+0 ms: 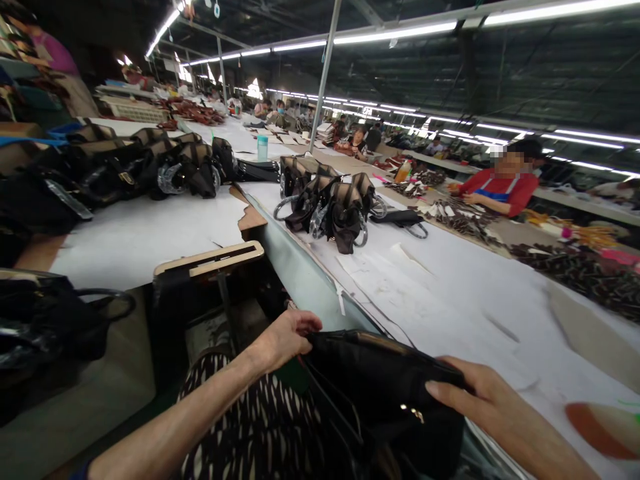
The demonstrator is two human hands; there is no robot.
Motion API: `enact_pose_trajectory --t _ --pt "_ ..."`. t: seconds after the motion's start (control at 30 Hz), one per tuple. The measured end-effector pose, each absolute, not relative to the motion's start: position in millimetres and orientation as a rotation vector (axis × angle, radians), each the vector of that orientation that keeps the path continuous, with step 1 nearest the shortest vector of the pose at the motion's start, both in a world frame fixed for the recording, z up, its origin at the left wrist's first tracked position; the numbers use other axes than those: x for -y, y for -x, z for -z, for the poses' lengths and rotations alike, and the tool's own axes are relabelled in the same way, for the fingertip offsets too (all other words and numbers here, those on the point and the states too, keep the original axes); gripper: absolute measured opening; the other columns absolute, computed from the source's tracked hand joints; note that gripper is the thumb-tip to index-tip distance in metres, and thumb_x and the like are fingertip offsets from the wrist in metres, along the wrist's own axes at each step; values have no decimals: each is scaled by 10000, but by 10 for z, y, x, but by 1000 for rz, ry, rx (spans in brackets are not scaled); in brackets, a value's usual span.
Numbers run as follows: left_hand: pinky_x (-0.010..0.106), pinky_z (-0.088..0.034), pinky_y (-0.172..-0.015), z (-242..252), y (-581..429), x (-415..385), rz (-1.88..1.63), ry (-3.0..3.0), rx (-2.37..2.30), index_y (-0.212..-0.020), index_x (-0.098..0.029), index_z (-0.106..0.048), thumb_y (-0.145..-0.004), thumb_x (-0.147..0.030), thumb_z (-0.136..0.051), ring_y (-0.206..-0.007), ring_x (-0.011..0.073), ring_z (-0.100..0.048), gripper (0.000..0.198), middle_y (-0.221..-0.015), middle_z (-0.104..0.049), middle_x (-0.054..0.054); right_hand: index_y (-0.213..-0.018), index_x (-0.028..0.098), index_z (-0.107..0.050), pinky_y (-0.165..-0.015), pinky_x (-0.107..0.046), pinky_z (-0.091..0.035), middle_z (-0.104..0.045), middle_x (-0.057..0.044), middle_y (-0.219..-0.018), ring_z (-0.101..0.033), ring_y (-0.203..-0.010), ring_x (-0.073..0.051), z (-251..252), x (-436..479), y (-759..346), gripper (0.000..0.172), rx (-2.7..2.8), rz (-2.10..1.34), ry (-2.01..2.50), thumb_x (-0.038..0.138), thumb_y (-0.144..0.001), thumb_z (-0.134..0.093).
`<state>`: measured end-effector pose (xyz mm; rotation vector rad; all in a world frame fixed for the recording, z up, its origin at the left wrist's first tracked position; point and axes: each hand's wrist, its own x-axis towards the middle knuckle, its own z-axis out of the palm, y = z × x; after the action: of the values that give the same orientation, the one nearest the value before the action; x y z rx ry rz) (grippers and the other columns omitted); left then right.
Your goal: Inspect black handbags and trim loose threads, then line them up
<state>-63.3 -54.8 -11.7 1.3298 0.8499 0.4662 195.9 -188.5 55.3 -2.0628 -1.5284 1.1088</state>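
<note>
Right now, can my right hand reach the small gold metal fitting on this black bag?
Likely yes: your right hand holds the bag, thumb near the fitting, and nothing visible covers it.

I watch through one head-worn camera, facing forward and down: close above the black handbag [385, 390], then out across the white-covered worktable [440, 287], with fluorescent tubes [395, 33] receding into the distance.

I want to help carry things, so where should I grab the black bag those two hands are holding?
The black bag is probably best held by its top rim, with one hand coming from each end, as the left hand and right hand do. The rim looks long and fairly straight, and the gold-coloured fitting sits lower, clear of a grip at the ends.
</note>
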Motion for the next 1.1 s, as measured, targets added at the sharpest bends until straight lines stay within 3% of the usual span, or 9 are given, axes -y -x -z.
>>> enact_pose_trajectory --t 0.07,0.17,0.5,0.63,0.8,0.97,1.1 --pt "251 -389 -742 112 627 587 -548 -1558 -889 -897 -173 -573 -511 -9 -439 -831 155 -520 441 -858 -585 7 -757 160 -606 -587 -244 -442 -673 -18 -734 -600 -714 -215 -529 1879 -1946 247 1493 -1132 2044 392 -753 -522" --pt "258 -391 -750 124 600 650 -624 -1743 -880 -941 -217 -538 -556 -18 -427 -850 152 -505 448 -911 -559 -7 -750 152 -604 -583 -251 -440 -672 -26 -724 -598 -708 -218 -510 1852 -1936 260 1468 -1134 2051 396 -757 -515" --pt "243 -392 -800 152 453 708 -780 -1753 -864 -715 -178 -553 -648 -72 -535 -841 150 -549 127 -904 -606 -5 -784 153 -589 -601 -268 -447 -680 -29 -736 -613 -728 -234 -469 1826 -1976 300 1438 -1149 2089 430 -790 -474" --pt "242 -397 -798 92 423 715 -744 -1836 -911 -663 -178 -590 -710 -158 -587 -850 163 -571 51 -948 -627 16 -777 161 -590 -612 -273 -448 -684 -28 -757 -612 -752 -239 -468 1813 -1969 293 1428 -1152 2063 434 -783 -483" --pt "228 -404 -757 66 407 705 -678 -2006 -898 -699 -176 -618 -806 -208 -501 -813 153 -575 161 -924 -627 29 -774 158 -597 -621 -275 -441 -674 -23 -743 -602 -734 -229 -479 1814 -1950 263 1458 -1105 2100 396 -784 -485" --pt "246 -387 -685 43 463 613 -287 -2230 -868 -592 -171 -592 -727 -148 -534 -764 161 -566 149 -866 -607 16 -830 168 -582 -646 -263 -443 -665 -11 -778 -601 -784 -225 -523 1830 -1903 209 1466 -1162 2026 347 -793 -482" --pt "244 -379 -665 30 420 581 -310 -2274 -951 -615 -173 -589 -739 -149 -504 -732 152 -565 153 -847 -601 21 -820 172 -581 -652 -266 -446 -668 -9 -778 -603 -771 -223 -518 1826 -1898 200 1442 -1177 2039 343 -792 -481"
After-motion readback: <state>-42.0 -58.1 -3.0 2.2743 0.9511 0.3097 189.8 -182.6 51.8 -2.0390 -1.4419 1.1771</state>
